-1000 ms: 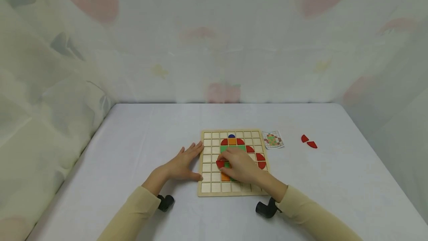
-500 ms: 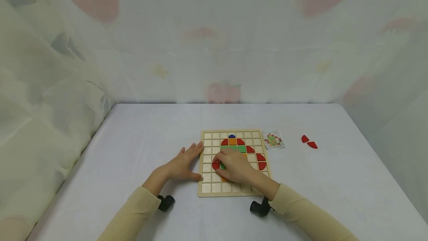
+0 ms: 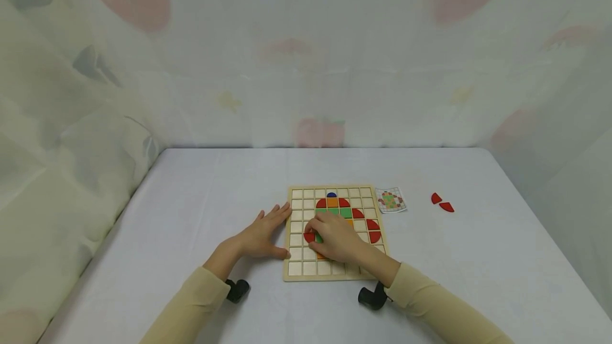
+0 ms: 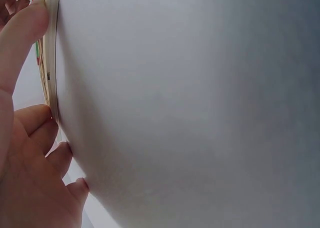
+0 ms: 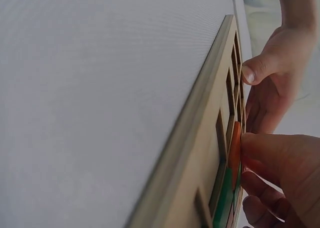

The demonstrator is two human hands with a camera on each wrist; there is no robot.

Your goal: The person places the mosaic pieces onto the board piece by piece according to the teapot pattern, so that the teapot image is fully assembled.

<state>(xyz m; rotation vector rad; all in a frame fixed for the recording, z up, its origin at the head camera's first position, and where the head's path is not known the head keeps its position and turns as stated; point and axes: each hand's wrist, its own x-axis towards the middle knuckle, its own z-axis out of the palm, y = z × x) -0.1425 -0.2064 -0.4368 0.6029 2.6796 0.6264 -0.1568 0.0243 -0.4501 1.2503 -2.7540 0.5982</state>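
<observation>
A wooden grid board [image 3: 295, 268] lies on the table, part filled with red, green, orange and blue pieces. My left hand [image 3: 260, 235] rests at its left edge, fingers spread; the thumb and fingertips touch the frame in the left wrist view. Over the board's middle, my right hand [image 3: 337, 238] has its fingers bent and pinches a red quarter-circle piece [image 3: 309, 238] at a cell in the left part of the grid. The right hand covers several pieces behind it. Its thumb [image 5: 265, 147] shows close to an orange piece [image 5: 234, 149] in the right wrist view.
A small pattern card [image 3: 390, 200] lies against the board's upper right side. Two loose red quarter-circle pieces, one [image 3: 435, 198] above the other [image 3: 447, 207], lie farther right on the white tablecloth [image 3: 478, 269]. Patterned fabric hangs behind and at both sides.
My right hand has shifted a little left with the red piece, which now sits one cell further left. During the last half second it barely moves. My left hand stays put.
</observation>
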